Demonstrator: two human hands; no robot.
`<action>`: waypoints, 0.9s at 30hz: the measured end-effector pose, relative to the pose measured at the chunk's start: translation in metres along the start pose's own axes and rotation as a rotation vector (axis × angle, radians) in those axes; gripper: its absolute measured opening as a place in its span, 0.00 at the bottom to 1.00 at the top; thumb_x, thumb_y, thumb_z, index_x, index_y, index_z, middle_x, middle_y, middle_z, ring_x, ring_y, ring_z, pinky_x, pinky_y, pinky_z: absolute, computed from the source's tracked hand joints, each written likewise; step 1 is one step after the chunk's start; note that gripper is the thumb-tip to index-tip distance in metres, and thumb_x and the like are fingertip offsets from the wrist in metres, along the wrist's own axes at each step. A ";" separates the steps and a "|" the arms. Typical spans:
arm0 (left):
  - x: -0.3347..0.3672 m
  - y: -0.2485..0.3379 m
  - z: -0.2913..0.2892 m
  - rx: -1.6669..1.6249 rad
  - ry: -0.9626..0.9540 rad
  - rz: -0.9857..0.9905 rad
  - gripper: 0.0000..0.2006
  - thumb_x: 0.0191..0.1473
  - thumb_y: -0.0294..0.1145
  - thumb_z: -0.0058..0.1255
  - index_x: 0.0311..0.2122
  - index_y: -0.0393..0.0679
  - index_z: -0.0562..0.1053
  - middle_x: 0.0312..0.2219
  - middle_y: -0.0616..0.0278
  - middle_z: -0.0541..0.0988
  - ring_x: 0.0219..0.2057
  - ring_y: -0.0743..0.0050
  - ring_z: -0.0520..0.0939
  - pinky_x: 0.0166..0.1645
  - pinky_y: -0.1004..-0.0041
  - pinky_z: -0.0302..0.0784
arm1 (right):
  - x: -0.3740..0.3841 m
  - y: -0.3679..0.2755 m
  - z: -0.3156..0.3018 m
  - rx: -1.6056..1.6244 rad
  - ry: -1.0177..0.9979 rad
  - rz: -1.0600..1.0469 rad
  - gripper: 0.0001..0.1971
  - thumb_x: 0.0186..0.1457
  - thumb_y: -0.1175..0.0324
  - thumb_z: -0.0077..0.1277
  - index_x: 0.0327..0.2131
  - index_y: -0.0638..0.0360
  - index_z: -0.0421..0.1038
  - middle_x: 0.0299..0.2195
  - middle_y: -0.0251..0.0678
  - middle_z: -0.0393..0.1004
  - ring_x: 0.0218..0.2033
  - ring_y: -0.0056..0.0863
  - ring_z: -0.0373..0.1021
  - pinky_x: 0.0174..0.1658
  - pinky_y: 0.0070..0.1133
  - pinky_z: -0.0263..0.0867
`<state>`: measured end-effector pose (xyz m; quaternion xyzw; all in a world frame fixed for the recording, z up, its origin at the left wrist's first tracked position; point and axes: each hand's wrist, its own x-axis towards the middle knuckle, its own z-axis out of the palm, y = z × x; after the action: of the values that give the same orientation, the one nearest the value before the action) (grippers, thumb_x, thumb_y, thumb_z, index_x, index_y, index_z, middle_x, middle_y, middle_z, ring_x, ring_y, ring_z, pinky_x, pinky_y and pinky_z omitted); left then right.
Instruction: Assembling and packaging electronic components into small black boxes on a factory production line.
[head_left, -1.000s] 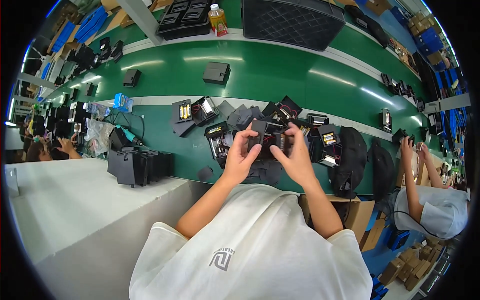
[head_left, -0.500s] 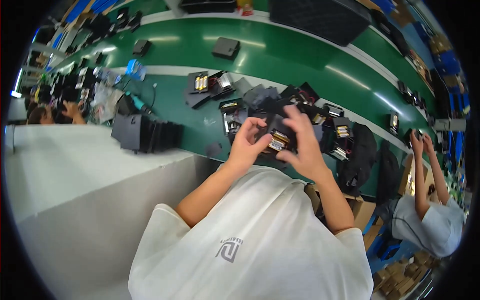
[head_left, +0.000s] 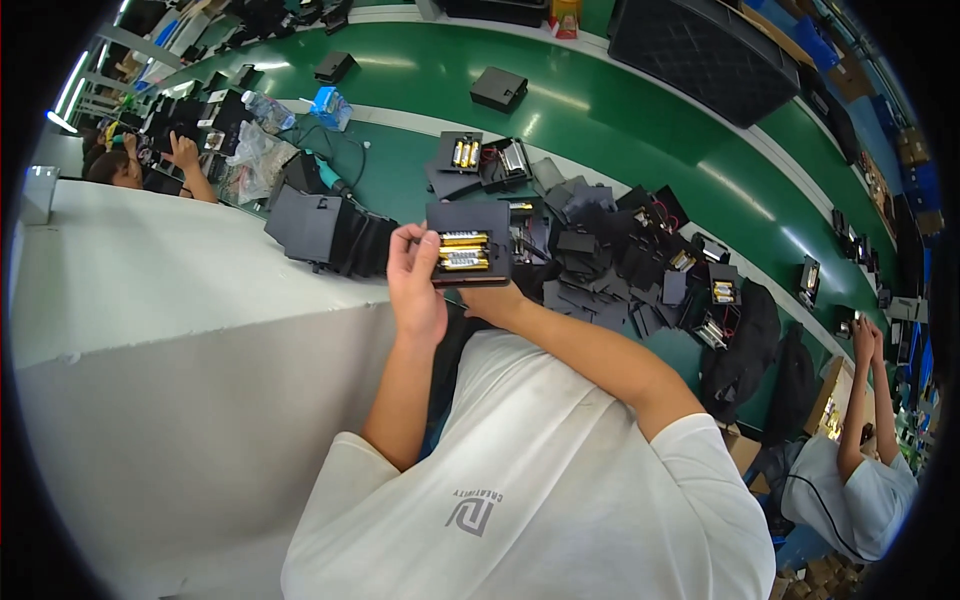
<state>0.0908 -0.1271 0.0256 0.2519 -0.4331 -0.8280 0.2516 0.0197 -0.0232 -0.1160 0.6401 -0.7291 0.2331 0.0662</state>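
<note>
My left hand [head_left: 413,275] grips a flat black battery box [head_left: 470,216] by its left edge, thumb on top. Several gold-and-black batteries [head_left: 463,252] lie side by side in its open compartment, facing up. My right hand [head_left: 493,301] is just below the box's near edge, and its fingers are hidden from sight. Right of the box spreads a heap of thin black plastic covers [head_left: 590,240]. Beyond it sits another black box with batteries [head_left: 462,152].
Stacked black boxes [head_left: 310,225] stand left, near a teal-handled tool [head_left: 330,176]. A white partition [head_left: 200,290] borders my left side. Battery boxes [head_left: 722,290] and dark cloth [head_left: 745,345] lie right. Past the bench runs a green belt [head_left: 420,90]. A co-worker's arms [head_left: 868,390] show at right.
The battery box has moved left and now lies flatter in my left hand. My right hand has left its right side and gone beneath its near edge. The view has shifted.
</note>
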 end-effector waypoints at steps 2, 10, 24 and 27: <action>-0.010 -0.008 0.003 -0.040 0.025 -0.014 0.11 0.60 0.26 0.46 0.47 0.46 0.63 0.42 0.60 0.73 0.38 0.74 0.76 0.43 0.76 0.73 | 0.001 -0.006 0.006 -0.173 0.021 -0.031 0.14 0.55 0.64 0.47 0.43 0.58 0.72 0.50 0.43 0.71 0.48 0.38 0.68 0.52 0.31 0.62; -0.011 -0.009 0.009 0.020 -0.105 0.002 0.13 0.61 0.26 0.43 0.50 0.44 0.60 0.47 0.58 0.69 0.43 0.70 0.74 0.46 0.76 0.72 | 0.000 0.000 -0.026 -0.022 0.137 -0.014 0.13 0.55 0.66 0.46 0.42 0.55 0.74 0.43 0.39 0.75 0.41 0.36 0.71 0.46 0.25 0.67; -0.025 -0.056 0.058 0.148 -0.456 -0.207 0.19 0.57 0.21 0.45 0.51 0.43 0.56 0.58 0.55 0.60 0.54 0.65 0.65 0.57 0.68 0.63 | -0.038 0.001 -0.214 0.670 0.404 0.845 0.06 0.51 0.76 0.55 0.35 0.62 0.77 0.28 0.31 0.77 0.23 0.17 0.64 0.25 0.15 0.59; -0.026 -0.055 0.076 0.211 -0.564 -0.185 0.21 0.55 0.19 0.47 0.52 0.44 0.55 0.59 0.55 0.59 0.55 0.64 0.64 0.58 0.67 0.62 | -0.049 0.007 -0.216 0.680 0.464 0.937 0.06 0.51 0.76 0.55 0.35 0.63 0.77 0.27 0.31 0.77 0.20 0.16 0.62 0.24 0.14 0.57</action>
<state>0.0506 -0.0387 0.0225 0.0753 -0.5445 -0.8352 0.0178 -0.0221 0.1130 0.0532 0.1704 -0.7840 0.5895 -0.0937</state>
